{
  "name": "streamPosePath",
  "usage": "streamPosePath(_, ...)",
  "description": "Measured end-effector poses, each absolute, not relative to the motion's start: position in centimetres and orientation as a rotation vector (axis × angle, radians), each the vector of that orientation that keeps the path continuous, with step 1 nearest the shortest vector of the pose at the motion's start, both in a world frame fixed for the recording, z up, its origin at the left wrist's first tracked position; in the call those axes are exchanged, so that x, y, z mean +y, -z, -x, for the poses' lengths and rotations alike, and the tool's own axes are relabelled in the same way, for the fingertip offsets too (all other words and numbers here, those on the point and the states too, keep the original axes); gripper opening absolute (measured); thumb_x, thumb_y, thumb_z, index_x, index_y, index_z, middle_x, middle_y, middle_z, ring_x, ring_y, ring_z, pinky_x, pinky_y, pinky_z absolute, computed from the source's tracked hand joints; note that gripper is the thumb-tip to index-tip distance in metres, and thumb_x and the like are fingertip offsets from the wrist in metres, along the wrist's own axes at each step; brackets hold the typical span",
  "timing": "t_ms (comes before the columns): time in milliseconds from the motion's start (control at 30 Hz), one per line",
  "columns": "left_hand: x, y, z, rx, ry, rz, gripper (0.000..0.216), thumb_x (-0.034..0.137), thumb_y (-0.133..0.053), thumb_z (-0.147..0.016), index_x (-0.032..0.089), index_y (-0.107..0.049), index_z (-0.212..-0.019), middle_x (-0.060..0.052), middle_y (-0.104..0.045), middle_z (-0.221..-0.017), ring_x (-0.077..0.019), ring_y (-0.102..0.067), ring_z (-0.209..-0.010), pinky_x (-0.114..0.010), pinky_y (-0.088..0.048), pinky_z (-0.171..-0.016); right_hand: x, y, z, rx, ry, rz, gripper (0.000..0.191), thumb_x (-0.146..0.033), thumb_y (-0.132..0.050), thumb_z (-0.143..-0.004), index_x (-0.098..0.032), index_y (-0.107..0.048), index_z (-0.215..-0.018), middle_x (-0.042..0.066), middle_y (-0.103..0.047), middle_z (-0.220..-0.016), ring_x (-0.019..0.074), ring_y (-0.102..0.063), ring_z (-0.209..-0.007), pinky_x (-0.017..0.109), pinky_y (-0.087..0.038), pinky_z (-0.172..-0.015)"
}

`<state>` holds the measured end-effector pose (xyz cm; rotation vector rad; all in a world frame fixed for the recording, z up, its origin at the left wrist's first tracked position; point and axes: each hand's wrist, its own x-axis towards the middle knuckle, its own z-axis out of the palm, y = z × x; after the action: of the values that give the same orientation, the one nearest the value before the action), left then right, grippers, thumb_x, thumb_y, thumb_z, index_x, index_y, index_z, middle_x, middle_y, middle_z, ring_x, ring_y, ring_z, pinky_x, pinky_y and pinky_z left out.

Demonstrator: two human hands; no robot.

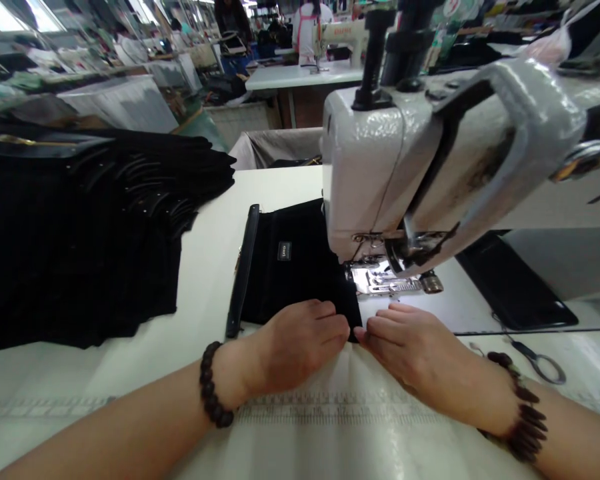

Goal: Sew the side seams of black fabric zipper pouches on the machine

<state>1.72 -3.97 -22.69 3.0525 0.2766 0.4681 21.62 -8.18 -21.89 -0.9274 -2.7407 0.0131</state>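
A black fabric pouch piece lies flat on the white table, with a small label on it and a dark band with a zipper along its left side. Its right edge reaches under the presser foot of the sewing machine, beside the lit metal plate. My left hand is closed on the near right corner of the piece, thumb and fingers pressed together. At that same corner, my right hand pinches the fabric edge from the right.
A tall stack of black pieces covers the left of the table. A phone and a pair of small scissors lie at the right. A printed ruler runs along the near side. Another sewing machine and people are behind.
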Motion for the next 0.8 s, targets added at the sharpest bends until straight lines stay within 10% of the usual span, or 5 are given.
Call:
streamPosePath(333, 0.0, 23.1, -2.3, 0.319, -0.267, -3.141, 0.013, 0.01, -0.047, -0.082, 0.01, -0.059, -0.088, -0.005, -0.06, -0.085, -0.0185, -0.053, -0.082, -0.029, -0.045, -0.078, -7.4, 23.7, -21.9, -2.692, 0.225, 1.075, 0.029, -0.006, -0.033, -0.084, 0.0, -0.055, -0.103, 0.005, -0.054, -0.066, 0.0168, -0.047, -0.058, 0.031, -0.033, -0.052)
streamPosePath(800, 2.9, 24.4, -2.9, 0.583, -0.317, -3.259, 0.014, 0.01, -0.044, -0.086, 0.014, -0.057, -0.09, -0.005, -0.06, -0.098, -0.0158, -0.054, -0.093, -0.026, -0.041, -0.085, -7.2, 23.2, -21.6, -2.575, -0.039, 1.242, 0.025, -0.01, -0.036, -0.086, -0.007, -0.059, -0.095, 0.005, -0.056, -0.067, 0.0163, -0.049, -0.055, 0.028, -0.034, -0.049)
